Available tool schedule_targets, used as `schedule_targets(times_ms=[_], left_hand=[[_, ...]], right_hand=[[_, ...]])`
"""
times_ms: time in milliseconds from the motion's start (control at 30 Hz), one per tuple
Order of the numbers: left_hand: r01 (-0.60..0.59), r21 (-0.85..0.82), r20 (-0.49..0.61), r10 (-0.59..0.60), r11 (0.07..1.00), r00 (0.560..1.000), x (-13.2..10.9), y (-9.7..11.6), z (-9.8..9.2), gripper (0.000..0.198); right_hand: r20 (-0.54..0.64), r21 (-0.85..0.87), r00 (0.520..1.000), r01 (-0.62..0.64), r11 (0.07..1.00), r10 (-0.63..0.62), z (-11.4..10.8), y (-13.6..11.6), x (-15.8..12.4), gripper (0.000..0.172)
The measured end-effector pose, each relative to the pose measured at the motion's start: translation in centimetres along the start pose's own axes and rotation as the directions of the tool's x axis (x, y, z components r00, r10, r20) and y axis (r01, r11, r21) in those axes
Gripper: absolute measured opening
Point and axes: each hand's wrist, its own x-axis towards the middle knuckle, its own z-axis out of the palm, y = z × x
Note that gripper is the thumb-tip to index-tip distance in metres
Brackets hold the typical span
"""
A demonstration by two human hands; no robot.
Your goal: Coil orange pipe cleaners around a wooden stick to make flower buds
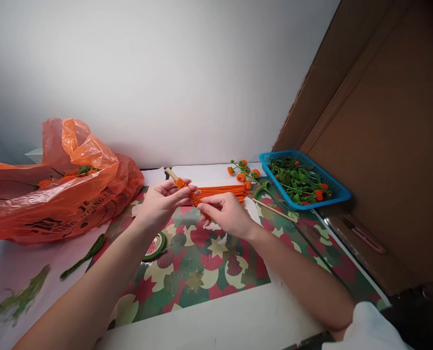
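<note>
Both my hands are on a thin wooden stick (pixel 171 174) with an orange pipe cleaner (pixel 193 197) coiled around it. The stick slants down to the right, its bare upper end poking out past the fingers. My left hand (pixel 165 198) grips the upper part of the coil between thumb and fingers. Lower down, my right hand (pixel 222 214) pinches the coil's lower end with thumb and forefinger. Behind the hands lies a bundle of straight orange pipe cleaners (pixel 222 192). A roll of green tape (pixel 158 245) lies below my left hand, partly behind the forearm.
An orange plastic bag (pixel 103 199) with orange flowers stands at left. A blue basket (pixel 342 197) of green stems is at right, beside a flower sprig (pixel 241 177) and a second stick (pixel 275 210). Green strands (pixel 83 256) lie left; a cutter (pixel 364 236) lies far right.
</note>
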Motion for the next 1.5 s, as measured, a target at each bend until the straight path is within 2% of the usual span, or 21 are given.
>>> schedule_targets(times_ms=[200, 300, 433, 533, 633, 833, 900, 1133, 1333, 1500], left_hand=[[-0.008, 0.018, -0.056, 0.009, 1.0, 0.998, -0.3, 0.2, 0.3, 0.037], [-0.013, 0.016, -0.052, 0.013, 1.0, 0.999, -0.2, 0.2, 0.2, 0.035], [-0.008, 0.03, 0.003, 0.008, 1.0, 1.0, 0.1, 0.1, -0.4, 0.034], [-0.004, -0.009, 0.114, 0.005, 1.0, 0.994, 0.1, 0.3, -0.9, 0.035], [0.0, -0.083, 0.194, 0.016, 0.997, 0.981, 0.1, 0.6, -1.2, 0.036], [-0.036, -0.146, 0.21, 0.066, 0.989, 0.975, 0.2, 0.7, -1.6, 0.025], [-0.058, -0.116, 0.207, 0.081, 0.992, 0.975, 0.3, 0.7, -1.8, 0.025], [-0.054, 0.024, 0.134, 0.051, 0.998, 0.99, 0.4, 0.9, -2.0, 0.033], [-0.002, -0.064, 0.231, 0.016, 0.998, 0.973, 0.0, 1.8, -1.9, 0.031], [-0.001, -0.074, 0.23, 0.018, 0.997, 0.973, 0.0, 1.5, -2.3, 0.026]], right_hand=[[-0.068, -0.244, 0.986, 0.131, 0.961, -0.152, 0.2, 0.3, -0.4, 0.027], [-0.092, -0.28, 0.98, 0.143, 0.949, -0.175, 0.3, 0.2, -0.5, 0.025], [-0.062, -0.119, 0.994, 0.082, 0.989, -0.09, 0.2, -0.1, -0.3, 0.026], [0.031, 0.075, 0.999, -0.029, 0.997, 0.027, -0.2, -0.3, 0.0, 0.031], [0.13, 0.208, 0.988, -0.107, 0.972, 0.081, -0.6, -0.3, 0.2, 0.039], [0.271, 0.43, 0.948, -0.276, 0.859, 0.169, -0.8, 0.1, 0.4, 0.038], [0.301, 0.455, 0.936, -0.31, 0.835, 0.183, -0.8, 0.2, 0.4, 0.038], [0.275, 0.388, 0.946, -0.273, 0.881, 0.172, -0.8, 0.3, 0.4, 0.037], [0.352, 0.556, 0.918, -0.361, 0.749, 0.181, -1.2, -0.2, 0.2, 0.032], [0.454, 0.599, 0.883, -0.404, 0.691, 0.121, -1.4, 0.0, 0.2, 0.025]])
